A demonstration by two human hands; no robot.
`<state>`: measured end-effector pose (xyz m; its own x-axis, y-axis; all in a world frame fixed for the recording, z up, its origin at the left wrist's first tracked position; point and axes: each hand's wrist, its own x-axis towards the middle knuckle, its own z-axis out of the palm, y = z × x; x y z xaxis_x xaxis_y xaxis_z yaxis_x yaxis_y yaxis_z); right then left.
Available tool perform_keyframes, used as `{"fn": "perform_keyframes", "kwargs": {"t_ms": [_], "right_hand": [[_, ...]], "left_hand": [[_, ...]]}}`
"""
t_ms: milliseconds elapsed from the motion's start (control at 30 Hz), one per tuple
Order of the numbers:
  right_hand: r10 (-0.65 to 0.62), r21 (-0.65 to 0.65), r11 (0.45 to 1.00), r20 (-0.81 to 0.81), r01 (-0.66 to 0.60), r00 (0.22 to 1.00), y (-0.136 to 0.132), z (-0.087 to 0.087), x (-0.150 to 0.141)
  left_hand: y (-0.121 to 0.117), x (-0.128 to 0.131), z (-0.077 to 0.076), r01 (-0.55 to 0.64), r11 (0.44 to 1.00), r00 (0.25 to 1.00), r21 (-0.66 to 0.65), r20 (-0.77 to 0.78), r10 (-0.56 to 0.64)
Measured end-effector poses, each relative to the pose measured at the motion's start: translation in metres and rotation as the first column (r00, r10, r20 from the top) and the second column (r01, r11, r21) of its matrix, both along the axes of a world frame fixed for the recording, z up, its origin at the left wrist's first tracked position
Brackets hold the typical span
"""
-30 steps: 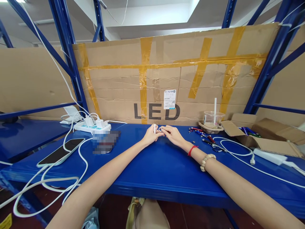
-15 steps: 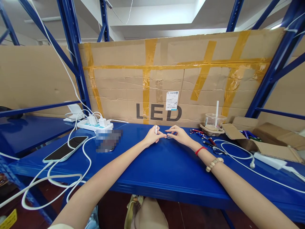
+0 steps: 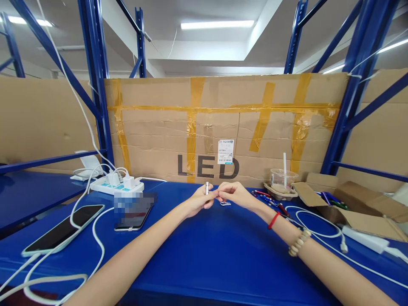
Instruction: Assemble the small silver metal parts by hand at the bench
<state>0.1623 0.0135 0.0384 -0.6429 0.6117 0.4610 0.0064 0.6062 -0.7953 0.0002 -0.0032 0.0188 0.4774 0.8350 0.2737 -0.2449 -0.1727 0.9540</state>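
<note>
My left hand is closed around a small silver cylinder, whose shiny end stands up above the fingers. My right hand is pinched, its fingertips meeting those of the left hand. Whatever sits between these fingertips is too small or hidden to make out. Just below the right hand, a small silver clip-like ring lies on the blue tabletop. To the right of that hand are several red and blue metallic pieces, partly hidden by the wrist.
Two phones, a near one and a darker one, lie left beside a power strip with white cables. At right are a plastic cup with a straw, an open cardboard box and a white cable. Cardboard stands behind.
The view has tilted up. My right hand has moved off the small silver ring, leaving it on the table, and its fingertips have closed against the left hand's.
</note>
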Motion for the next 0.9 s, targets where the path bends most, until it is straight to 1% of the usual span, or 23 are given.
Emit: {"fn": "perform_keyframes", "kwargs": {"t_ms": [67, 167, 267, 333, 400, 467, 533, 567, 600, 667, 767, 833, 900], "right_hand": [[-0.04, 0.018, 0.999, -0.026, 0.041, 0.999, -0.002, -0.002, 0.003], [-0.103, 0.026, 0.994, -0.024, 0.104, 0.994, -0.006, -0.007, 0.008], [-0.147, 0.069, 0.987, 0.015, 0.146, 0.989, -0.01, -0.006, 0.013], [-0.16, 0.093, 0.983, 0.01, 0.159, 0.987, -0.011, -0.004, 0.015], [-0.173, 0.088, 0.981, -0.009, 0.173, 0.985, -0.012, -0.005, 0.018], [-0.201, 0.058, 0.978, -0.007, 0.201, 0.98, -0.01, -0.01, 0.023], [-0.239, -0.017, 0.971, 0.03, 0.24, 0.97, -0.007, -0.017, 0.029], [-0.272, -0.045, 0.961, 0.012, 0.272, 0.962, -0.006, -0.02, 0.031], [-0.307, -0.074, 0.949, -0.009, 0.306, 0.952, -0.005, -0.022, 0.034], [-0.379, -0.131, 0.92, -0.06, 0.369, 0.923, -0.005, -0.024, 0.036], [-0.431, -0.181, 0.894, -0.102, 0.41, 0.896, -0.011, -0.021, 0.037], [-0.424, -0.167, 0.9, -0.12, 0.403, 0.898, -0.017, -0.018, 0.036], [-0.397, -0.125, 0.916, -0.132, 0.382, 0.908, -0.022, -0.017, 0.034]], "left_hand": [[-0.005, 0.005, 0.0, 0.044, 0.997, 0.997, -0.068, 0.06, -0.04], [-0.012, 0.012, -0.002, 0.102, 0.986, 0.992, -0.134, 0.082, -0.092], [-0.016, 0.015, -0.001, 0.097, 0.987, 0.994, -0.129, 0.053, -0.091], [-0.017, 0.017, 0.003, 0.072, 0.995, 0.997, -0.074, 0.002, -0.072], [-0.018, 0.021, 0.007, 0.051, 0.999, 0.995, 0.0, -0.081, -0.051], [-0.018, 0.027, 0.008, 0.033, 0.998, 0.982, 0.05, -0.187, -0.023], [-0.018, 0.032, 0.005, -0.038, 0.997, 0.962, 0.065, -0.267, 0.055], [-0.019, 0.033, 0.002, -0.075, 0.994, 0.95, 0.079, -0.298, 0.095], [-0.019, 0.033, -0.001, -0.096, 0.988, 0.937, 0.123, -0.323, 0.132], [-0.021, 0.029, -0.006, -0.112, 0.961, 0.915, 0.252, -0.35, 0.199], [-0.027, 0.019, -0.009, -0.074, 0.898, 0.875, 0.434, -0.404, 0.267], [-0.029, 0.012, -0.009, -0.062, 0.846, 0.84, 0.53, -0.43, 0.331], [-0.03, 0.007, -0.009, -0.055, 0.815, 0.813, 0.577, -0.448, 0.372]]}}
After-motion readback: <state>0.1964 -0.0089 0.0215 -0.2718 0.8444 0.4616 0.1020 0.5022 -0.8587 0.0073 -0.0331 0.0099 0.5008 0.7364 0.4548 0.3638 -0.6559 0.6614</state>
